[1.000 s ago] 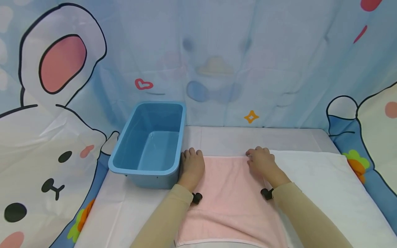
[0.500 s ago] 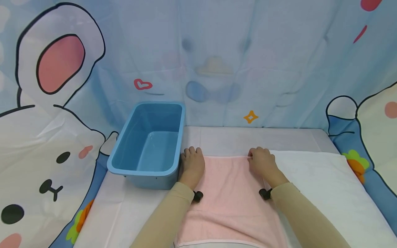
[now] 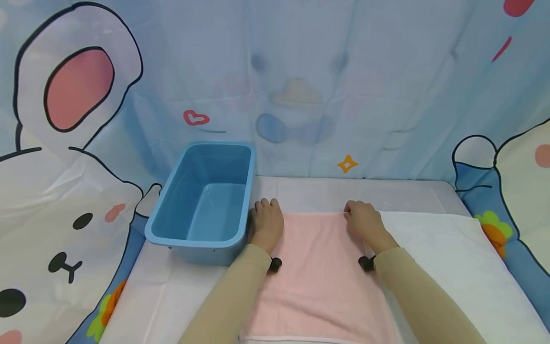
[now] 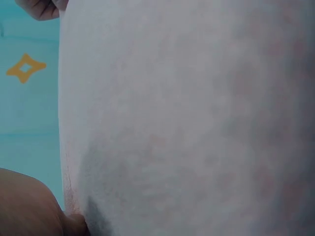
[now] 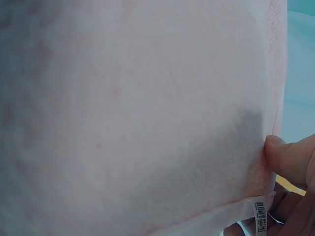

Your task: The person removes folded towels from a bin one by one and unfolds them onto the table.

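Observation:
A pink towel (image 3: 315,286) with a pale edge lies spread in front of me in the head view. At its far left corner my left hand (image 3: 267,224) pinches the edge; in the left wrist view the thumb (image 4: 74,223) presses on the cloth. My right hand (image 3: 365,222) grips the far right corner, with the thumb (image 5: 290,157) on the near face and the fingers behind. Beside that thumb a small barcode label (image 5: 260,216) hangs from the seam. In both wrist views the cloth fills most of the picture, with the blue backdrop beyond its far edge.
A blue plastic tub (image 3: 199,243) stands close to the left hand, with nothing in it. White cloth (image 3: 447,253) extends to the right of the towel. A printed cartoon curtain (image 3: 301,95) hangs behind the table (image 3: 309,193).
The right fingers, spread at the corner a second ago, have closed on the towel's edge. The far edge has risen a little, both hands moving with it. The head view has shifted slightly.

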Demonstrator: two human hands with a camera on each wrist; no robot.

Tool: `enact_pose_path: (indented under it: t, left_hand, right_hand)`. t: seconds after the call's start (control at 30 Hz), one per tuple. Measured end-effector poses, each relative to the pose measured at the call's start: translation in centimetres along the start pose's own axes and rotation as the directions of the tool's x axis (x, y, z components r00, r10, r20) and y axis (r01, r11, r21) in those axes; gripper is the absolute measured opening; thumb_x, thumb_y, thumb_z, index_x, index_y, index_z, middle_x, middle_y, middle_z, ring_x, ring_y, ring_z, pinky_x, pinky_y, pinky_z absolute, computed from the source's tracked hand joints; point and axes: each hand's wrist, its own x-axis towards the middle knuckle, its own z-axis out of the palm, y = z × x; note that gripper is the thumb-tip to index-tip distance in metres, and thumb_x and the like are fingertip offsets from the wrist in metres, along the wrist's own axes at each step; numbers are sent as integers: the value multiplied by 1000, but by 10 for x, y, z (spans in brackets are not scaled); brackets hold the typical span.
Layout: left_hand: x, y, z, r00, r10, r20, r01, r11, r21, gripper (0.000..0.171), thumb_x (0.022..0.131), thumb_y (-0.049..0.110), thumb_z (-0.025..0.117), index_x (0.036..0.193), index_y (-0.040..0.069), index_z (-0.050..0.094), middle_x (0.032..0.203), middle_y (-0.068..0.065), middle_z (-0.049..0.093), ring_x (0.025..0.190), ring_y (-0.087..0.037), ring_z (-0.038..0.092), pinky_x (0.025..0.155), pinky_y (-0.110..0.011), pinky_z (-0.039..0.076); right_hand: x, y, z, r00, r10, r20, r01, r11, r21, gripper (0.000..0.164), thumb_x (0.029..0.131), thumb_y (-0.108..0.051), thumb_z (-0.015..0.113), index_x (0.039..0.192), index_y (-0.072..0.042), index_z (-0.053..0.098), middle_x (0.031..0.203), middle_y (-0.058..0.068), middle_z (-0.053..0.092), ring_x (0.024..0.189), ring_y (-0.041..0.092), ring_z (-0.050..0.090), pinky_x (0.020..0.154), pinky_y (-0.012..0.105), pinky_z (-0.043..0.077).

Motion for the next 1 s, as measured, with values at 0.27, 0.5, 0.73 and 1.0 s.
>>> enact_pose_path:
  t: [0.27,0.5,0.73,1.0]
  left_hand:
    - [9,3,2,999,-17,29,17,1000,15,15,115,24,49,115,11,57,119,-14,59,107,-28,53,94,-46,51]
    - [7,11,-2,998,3,63,-2,1000,-19,30,115,24,50,139,7,53,142,-22,57,136,-37,54,114,-49,49]
    - [-32,25,-17,963,175,204,-157,982,-102,59,114,38,52,165,12,40,174,-25,31,165,-45,26,132,-57,30]
    - [-89,19,-20,935,277,222,-253,959,-130,71,107,52,61,165,16,43,177,-21,29,166,-41,26,133,-56,27]
  right_hand:
    - [9,7,3,1000,24,-10,-24,999,-23,15,109,-18,61,106,-5,69,105,20,69,102,45,64,81,61,53]
    - [6,6,0,997,52,-61,-53,999,-4,23,108,-20,60,120,-2,67,121,29,62,116,54,55,88,68,50]
    - [-24,-22,4,997,-19,-78,16,999,-35,56,103,-29,69,148,1,57,154,37,49,140,64,44,105,79,44]
    - [-82,-42,20,979,-198,-55,196,980,-37,62,97,-25,80,148,2,58,156,36,52,146,61,46,115,74,41]
